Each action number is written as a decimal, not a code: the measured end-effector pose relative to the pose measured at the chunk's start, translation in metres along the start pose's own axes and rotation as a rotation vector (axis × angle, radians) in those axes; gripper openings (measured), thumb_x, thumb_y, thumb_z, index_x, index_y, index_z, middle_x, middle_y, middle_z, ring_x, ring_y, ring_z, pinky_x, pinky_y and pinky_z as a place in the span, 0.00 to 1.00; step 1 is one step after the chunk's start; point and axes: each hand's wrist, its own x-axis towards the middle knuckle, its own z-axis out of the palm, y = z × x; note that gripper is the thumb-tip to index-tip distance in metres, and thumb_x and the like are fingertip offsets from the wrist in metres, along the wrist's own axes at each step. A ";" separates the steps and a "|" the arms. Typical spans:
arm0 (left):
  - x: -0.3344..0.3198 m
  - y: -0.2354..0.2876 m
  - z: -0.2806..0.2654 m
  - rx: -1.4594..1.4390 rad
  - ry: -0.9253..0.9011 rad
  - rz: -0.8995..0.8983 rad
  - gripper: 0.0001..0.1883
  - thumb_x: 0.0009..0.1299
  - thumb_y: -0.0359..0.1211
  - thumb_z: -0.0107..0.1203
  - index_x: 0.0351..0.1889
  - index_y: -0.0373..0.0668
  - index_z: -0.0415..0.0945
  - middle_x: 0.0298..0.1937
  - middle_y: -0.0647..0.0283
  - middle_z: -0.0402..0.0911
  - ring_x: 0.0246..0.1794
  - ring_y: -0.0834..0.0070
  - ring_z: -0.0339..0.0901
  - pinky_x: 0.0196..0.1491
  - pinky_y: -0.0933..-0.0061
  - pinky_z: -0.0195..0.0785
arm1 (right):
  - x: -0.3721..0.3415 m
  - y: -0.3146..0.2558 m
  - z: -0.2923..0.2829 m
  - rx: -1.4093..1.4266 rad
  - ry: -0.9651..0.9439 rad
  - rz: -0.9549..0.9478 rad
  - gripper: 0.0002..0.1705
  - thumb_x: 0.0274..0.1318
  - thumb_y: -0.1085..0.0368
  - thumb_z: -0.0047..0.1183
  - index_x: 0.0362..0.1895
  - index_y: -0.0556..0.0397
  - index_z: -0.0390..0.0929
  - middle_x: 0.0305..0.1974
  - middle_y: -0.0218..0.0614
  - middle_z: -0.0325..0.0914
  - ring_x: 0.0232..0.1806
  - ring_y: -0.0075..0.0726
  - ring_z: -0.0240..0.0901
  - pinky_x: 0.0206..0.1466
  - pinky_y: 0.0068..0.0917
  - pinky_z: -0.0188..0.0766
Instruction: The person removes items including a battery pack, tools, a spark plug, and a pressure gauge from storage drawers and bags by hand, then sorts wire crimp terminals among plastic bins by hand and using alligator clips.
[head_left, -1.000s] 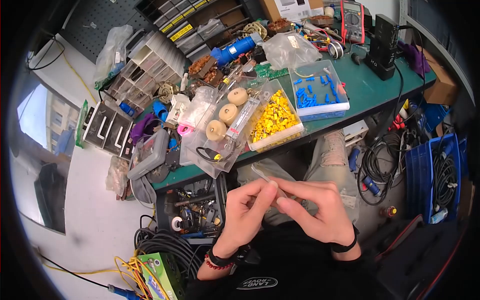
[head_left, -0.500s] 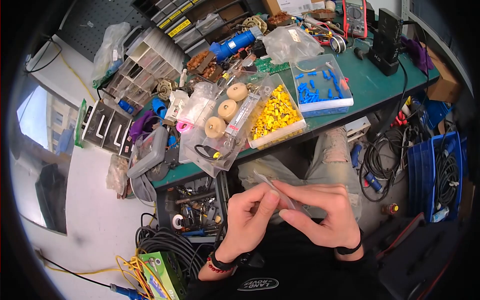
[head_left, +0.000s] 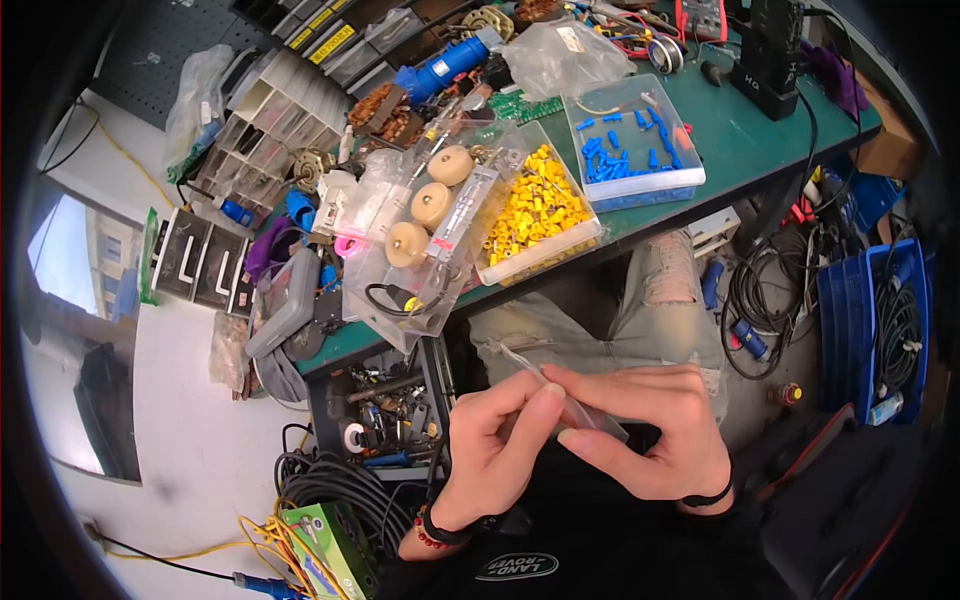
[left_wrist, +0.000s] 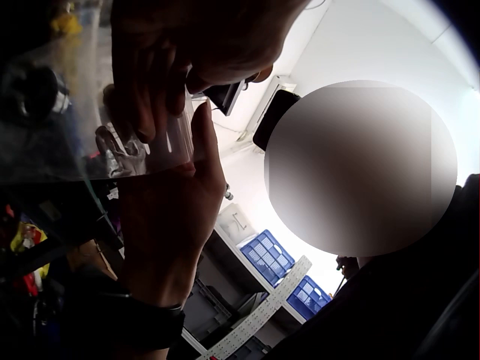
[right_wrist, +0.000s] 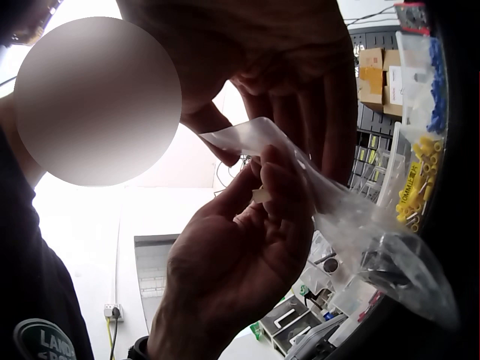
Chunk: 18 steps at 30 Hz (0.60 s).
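Observation:
A clear plastic bag is held between the two hands over the person's lap, in front of the bench. The left hand pinches its edge between thumb and curled fingers. Opposite it, the right hand grips the bag, thumb below and fingers above. In the right wrist view the bag hangs down past the fingers, and a dark shape shows at its lower part. A small pale piece shows at the left hand's fingertips; what it belongs to I cannot tell.
On the green bench stand a box of yellow crimp terminals, a box of blue terminals and a clear bag with beige wheels. A drawer of loose tools lies below. A blue crate holds cables at right.
More of the plastic bag now shows between the hands, near the right thumb. Both hands keep their hold. The head view has shifted, so the bench sits higher in it.

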 end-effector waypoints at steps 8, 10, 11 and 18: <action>0.004 -0.017 0.006 -0.045 -0.018 0.048 0.14 0.77 0.32 0.45 0.35 0.32 0.78 0.29 0.60 0.83 0.30 0.80 0.79 0.34 0.82 0.70 | -0.002 0.009 -0.005 -0.029 -0.017 0.028 0.25 0.46 0.71 0.64 0.52 0.63 0.78 0.29 0.44 0.81 0.24 0.41 0.78 0.30 0.27 0.73; 0.004 -0.021 0.004 -0.063 -0.021 0.031 0.14 0.77 0.32 0.45 0.35 0.32 0.78 0.29 0.61 0.83 0.28 0.82 0.78 0.33 0.83 0.68 | -0.001 0.010 -0.003 -0.029 -0.021 0.052 0.24 0.47 0.71 0.64 0.51 0.63 0.78 0.29 0.44 0.81 0.24 0.41 0.78 0.30 0.27 0.73; 0.005 -0.020 0.003 -0.064 -0.018 0.027 0.14 0.77 0.32 0.45 0.35 0.32 0.78 0.29 0.61 0.83 0.28 0.82 0.78 0.33 0.83 0.68 | 0.000 0.010 -0.003 -0.033 -0.033 0.066 0.24 0.47 0.71 0.63 0.51 0.63 0.78 0.29 0.44 0.81 0.24 0.41 0.79 0.29 0.27 0.73; 0.000 -0.020 0.002 0.134 0.007 0.067 0.10 0.74 0.28 0.47 0.34 0.33 0.77 0.23 0.64 0.80 0.20 0.84 0.74 0.25 0.84 0.63 | -0.004 0.010 0.000 0.019 -0.011 0.106 0.21 0.50 0.72 0.61 0.50 0.64 0.78 0.30 0.46 0.81 0.25 0.44 0.79 0.29 0.27 0.73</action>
